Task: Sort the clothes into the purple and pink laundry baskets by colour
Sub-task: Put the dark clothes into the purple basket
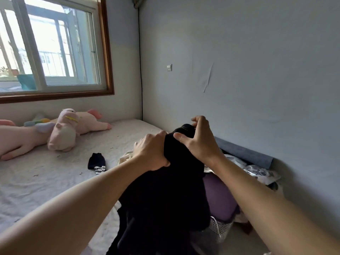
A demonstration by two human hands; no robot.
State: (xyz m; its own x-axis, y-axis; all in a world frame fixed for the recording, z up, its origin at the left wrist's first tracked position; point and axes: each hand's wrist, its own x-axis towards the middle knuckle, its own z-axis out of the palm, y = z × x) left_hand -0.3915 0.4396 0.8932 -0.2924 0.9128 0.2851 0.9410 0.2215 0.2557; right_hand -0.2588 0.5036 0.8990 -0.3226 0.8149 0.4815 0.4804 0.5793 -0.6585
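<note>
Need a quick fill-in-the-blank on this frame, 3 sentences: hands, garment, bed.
Both hands, left hand and right hand, grip a ____ garment.
The small dark sock with white stripes lies on the ____.
The pink plush toy lies below the ____.

Missing words: black; bed; window
</note>
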